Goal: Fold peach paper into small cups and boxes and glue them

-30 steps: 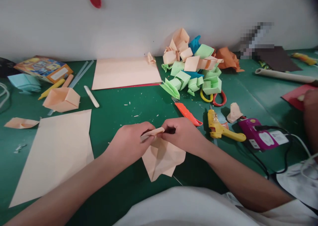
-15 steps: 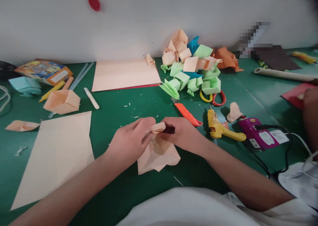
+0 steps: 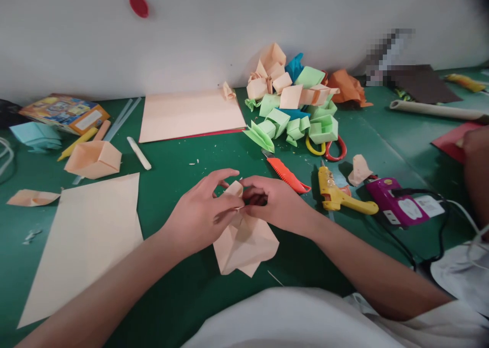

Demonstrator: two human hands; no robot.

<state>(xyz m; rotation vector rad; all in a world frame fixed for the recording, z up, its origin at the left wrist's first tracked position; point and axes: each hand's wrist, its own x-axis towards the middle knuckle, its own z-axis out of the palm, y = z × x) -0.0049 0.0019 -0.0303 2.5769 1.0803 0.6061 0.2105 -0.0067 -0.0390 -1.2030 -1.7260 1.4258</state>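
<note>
A peach folded paper piece (image 3: 248,246) is between my hands, its wide, creased end hanging toward me and its narrow end up at my fingers. My left hand (image 3: 208,205) pinches the narrow end with the thumb, its forefinger arched above. From the other side, the closed fingers of my right hand (image 3: 277,203) grip the same narrow end; their tips are partly hidden. An orange utility knife (image 3: 286,174) lies just beyond my right hand. To its right is a yellow glue gun (image 3: 338,192).
Peach sheets (image 3: 82,246) lie at left, near a folded peach box (image 3: 93,159) and a white stick (image 3: 139,153). A heap of folded paper pieces (image 3: 292,96) stands against the wall, beside scissors (image 3: 336,149). A purple power strip (image 3: 397,203) with cables sits right, near another person's arm (image 3: 476,175).
My left forefinger has lifted and arched away from the paper's narrow end. The wide end of the folded paper has turned slightly and swung a little toward me.
</note>
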